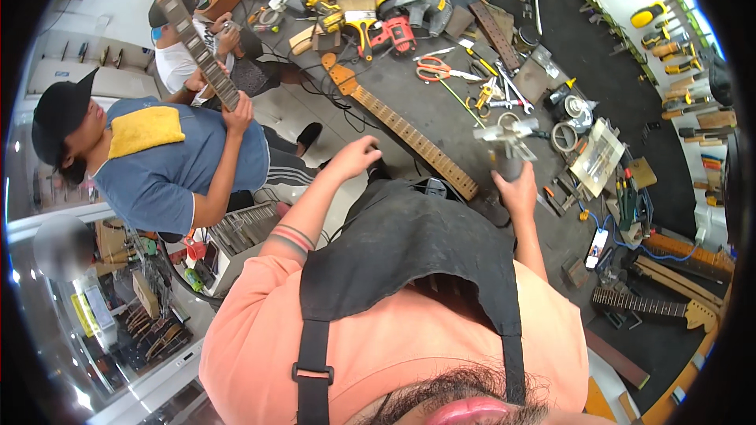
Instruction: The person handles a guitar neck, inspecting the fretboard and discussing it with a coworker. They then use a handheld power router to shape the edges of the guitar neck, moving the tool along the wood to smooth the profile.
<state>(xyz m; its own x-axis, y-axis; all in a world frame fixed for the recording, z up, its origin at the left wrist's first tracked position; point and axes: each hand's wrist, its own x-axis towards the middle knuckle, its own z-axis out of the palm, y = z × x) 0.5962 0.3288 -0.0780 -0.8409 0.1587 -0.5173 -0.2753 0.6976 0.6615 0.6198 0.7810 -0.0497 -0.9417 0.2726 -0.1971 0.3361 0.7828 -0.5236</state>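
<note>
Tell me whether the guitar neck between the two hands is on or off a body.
Off. The guitar neck ends bare near the right hand, with no body joined to it.

The guitar neck (409, 138) is wood — the apron (409, 236) matt.

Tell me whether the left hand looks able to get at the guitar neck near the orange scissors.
Probably yes: the left hand looks empty, appears close to the guitar neck in this view, and nothing solid seems to stand between them.
</note>
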